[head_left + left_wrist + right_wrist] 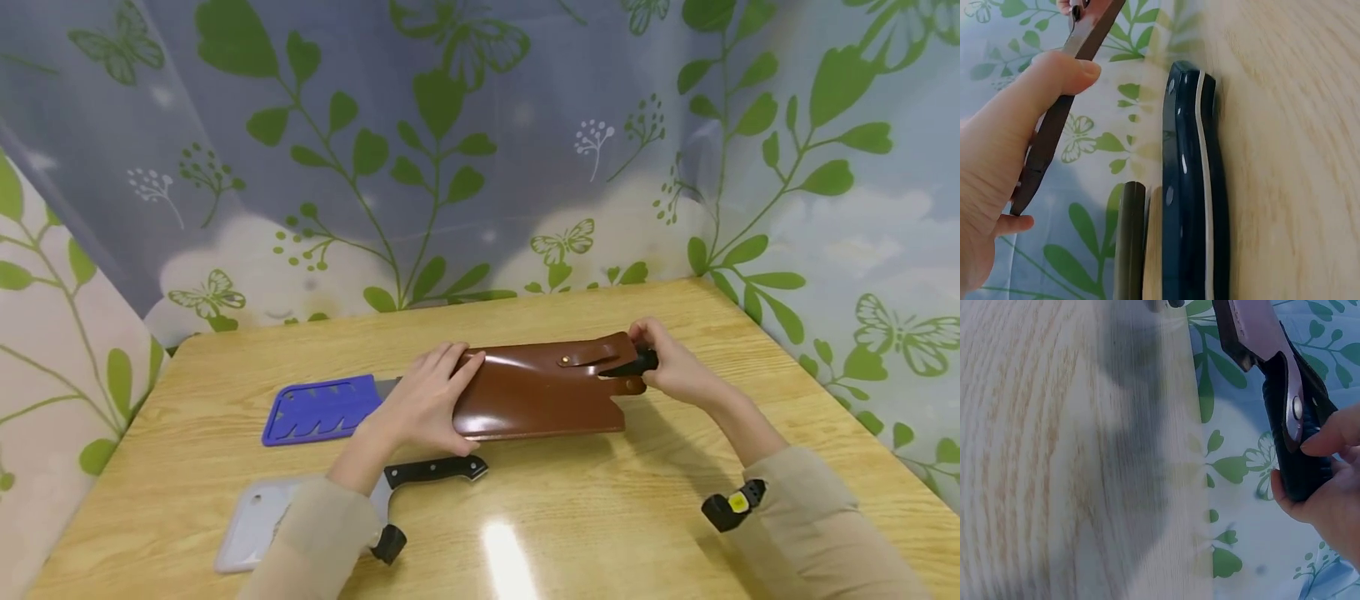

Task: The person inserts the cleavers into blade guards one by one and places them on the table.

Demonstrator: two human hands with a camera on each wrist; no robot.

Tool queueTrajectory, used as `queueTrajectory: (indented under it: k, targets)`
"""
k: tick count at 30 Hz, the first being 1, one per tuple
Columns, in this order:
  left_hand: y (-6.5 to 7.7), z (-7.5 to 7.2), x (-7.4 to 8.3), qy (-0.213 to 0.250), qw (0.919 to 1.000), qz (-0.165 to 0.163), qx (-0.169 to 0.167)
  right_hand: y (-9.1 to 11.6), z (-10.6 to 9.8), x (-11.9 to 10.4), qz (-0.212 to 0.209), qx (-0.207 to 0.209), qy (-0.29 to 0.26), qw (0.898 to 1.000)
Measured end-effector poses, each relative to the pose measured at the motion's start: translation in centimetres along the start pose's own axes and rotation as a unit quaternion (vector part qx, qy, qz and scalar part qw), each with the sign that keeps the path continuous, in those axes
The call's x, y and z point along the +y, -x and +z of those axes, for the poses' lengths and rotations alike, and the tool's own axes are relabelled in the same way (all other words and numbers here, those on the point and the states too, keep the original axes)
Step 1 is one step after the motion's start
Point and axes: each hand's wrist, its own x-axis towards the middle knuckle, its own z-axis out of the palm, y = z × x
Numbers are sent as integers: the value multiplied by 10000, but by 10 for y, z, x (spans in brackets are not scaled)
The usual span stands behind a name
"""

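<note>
A brown leather sheath (540, 400) is held above the table, tilted, with a flap and a snapped strap at its right end. My left hand (420, 400) grips its left end, the thumb along one edge and the fingers at the other. From the right end sticks the black handle (639, 363) of a knife whose blade is hidden in the leather. My right hand (678, 367) holds that handle. In the right wrist view the thumb lies by the strap (1295, 409) with its metal snap, and fingers curl under the handle's end.
Behind my left hand lies a knife in a blue blade guard (322, 408). Nearer, under my left forearm, lies a cleaver with a black riveted handle (435, 471) and a pale guard (258, 517). A patterned curtain (480, 167) stands behind the wooden table (585, 517).
</note>
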Motion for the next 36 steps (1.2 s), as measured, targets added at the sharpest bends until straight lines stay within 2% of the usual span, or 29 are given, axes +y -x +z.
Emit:
queueTrajectory:
  k: [5, 8, 12, 16, 22, 27, 29, 33, 36]
  targets:
    - [-5, 3, 1, -86, 9999, 120, 50, 4, -9, 6, 47, -123, 102, 9999]
    - [-2, 2, 2, -38, 9999, 129, 42, 11, -16, 13, 244, -278, -244, 9990]
    - [0, 0, 2, 107, 9998, 125, 133, 17, -25, 17, 476, -183, -565, 9971]
    - [0, 0, 0, 175, 9994, 155, 250, 19, -29, 16, 468, -42, -489, 9977]
    - [-1, 0, 0, 245, 9995, 118, 166, 18, -28, 12, 484, 155, -203, 9985]
    - [-4, -1, 2, 194, 9997, 96, 116, 17, -26, 13, 178, 275, 20, 9995]
    - [-5, -2, 2, 186, 9997, 95, 114, 16, -25, 15, -95, 300, 422, 9986]
    - [-7, -2, 3, 217, 9996, 124, 146, 17, -26, 18, -765, 272, 1297, 9882]
    - [-9, -2, 4, 231, 9995, 153, 167, 18, -27, 20, -971, 145, 1599, 9822]
